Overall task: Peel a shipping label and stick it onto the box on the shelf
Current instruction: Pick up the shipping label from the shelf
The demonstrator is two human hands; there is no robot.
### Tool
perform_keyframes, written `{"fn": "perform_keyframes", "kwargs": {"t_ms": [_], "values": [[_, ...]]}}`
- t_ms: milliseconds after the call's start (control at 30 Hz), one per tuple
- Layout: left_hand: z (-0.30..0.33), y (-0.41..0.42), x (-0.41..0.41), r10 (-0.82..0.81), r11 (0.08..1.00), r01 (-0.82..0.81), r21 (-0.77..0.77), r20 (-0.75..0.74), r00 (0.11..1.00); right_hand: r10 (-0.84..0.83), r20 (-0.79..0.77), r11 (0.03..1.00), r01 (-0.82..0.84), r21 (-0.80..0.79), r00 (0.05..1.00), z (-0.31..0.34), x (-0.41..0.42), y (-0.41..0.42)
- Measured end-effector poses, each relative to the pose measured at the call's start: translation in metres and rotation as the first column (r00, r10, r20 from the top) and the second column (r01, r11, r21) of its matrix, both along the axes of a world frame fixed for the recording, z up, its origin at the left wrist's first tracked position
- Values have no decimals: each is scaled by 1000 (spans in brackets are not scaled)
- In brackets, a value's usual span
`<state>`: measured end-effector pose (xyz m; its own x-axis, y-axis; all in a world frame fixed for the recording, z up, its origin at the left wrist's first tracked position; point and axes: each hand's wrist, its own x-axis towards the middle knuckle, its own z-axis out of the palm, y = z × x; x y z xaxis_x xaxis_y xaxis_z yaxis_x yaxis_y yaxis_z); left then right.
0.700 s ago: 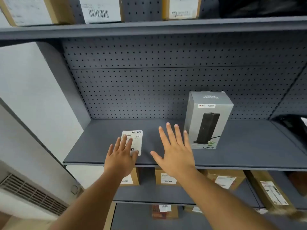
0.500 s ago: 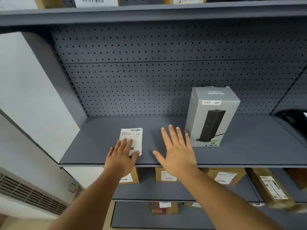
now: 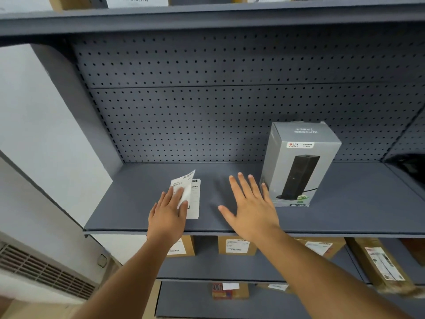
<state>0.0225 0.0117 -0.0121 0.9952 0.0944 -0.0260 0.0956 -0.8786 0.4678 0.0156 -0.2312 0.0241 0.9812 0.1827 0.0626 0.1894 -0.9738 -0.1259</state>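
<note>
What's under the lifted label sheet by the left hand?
A second white sheet lies flat on the shelf beneath the label; the left hand covers its near-left part.

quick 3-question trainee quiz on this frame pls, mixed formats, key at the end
1. True or false: the shipping label is already stuck on the grey box.
2. Which hand touches the label? A) left hand B) right hand C) both
3. Fill in: the grey box stands upright on the shelf, to the ___ of the right hand.

Key: 1 false, the label is on the shelf with one layer lifting; 2 A; 3 right.
</note>
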Motion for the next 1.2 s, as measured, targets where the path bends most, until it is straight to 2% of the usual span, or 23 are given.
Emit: {"fn": "perform_keyframes", "kwargs": {"t_ms": [100, 200, 267, 300, 367, 433, 567, 700, 767, 833, 933, 1033, 1133, 1200], "values": [[12, -5, -3, 11, 994, -1, -110, 83, 996, 2, 9, 999, -2, 32, 1000, 6, -2, -1], [24, -18, -11, -43, 976, 78, -202, 170, 984, 3, 15, 995, -4, 102, 1000, 16, -6, -3], [28, -28, -23, -109, 965, 158, -211, 227, 968, 3, 0, 978, -3, 206, 1000, 28, -12, -4], [28, -33, -28, -148, 958, 202, -203, 253, 956, -6, -26, 951, 13, 308, 1000, 35, -15, -5], [26, -42, -40, -229, 946, 284, -157, 300, 926, -13, -130, 817, 85, 570, 991, 48, -20, -8], [27, -50, -48, -310, 931, 355, -88, 324, 894, 6, -182, 629, 138, 765, 983, 56, -21, -14], [38, -69, -53, -411, 902, 431, 32, 374, 831, -22, -174, 394, 168, 904, 985, 68, -25, -37], [49, -94, -57, -499, 861, 484, 156, 439, 747, -104, -149, 275, 172, 946, 983, 84, -32, -67], [52, -105, -61, -531, 841, 511, 177, 448, 719, -136, -121, 286, 155, 946, 983, 89, -37, -81], [56, -115, -66, -537, 832, 542, 118, 418, 733, -165, -110, 337, 161, 928, 980, 90, -41, -95], [67, -130, -71, -461, 830, 539, -140, 371, 806, -185, -108, 390, 174, 904, 977, 93, -49, -118], [89, -149, -67, -253, 813, 377, -445, 313, 915, -170, -113, 422, 176, 889, 979, 97, -56, -138], [117, -168, -59, -132, 761, 236, -605, 212, 968, -124, -123, 455, 166, 875, 985, 99, -63, -153], [133, -176, -54, -112, 719, 218, -660, 200, 973, -95, -116, 497, 148, 855, 989, 100, -66, -159]]}}
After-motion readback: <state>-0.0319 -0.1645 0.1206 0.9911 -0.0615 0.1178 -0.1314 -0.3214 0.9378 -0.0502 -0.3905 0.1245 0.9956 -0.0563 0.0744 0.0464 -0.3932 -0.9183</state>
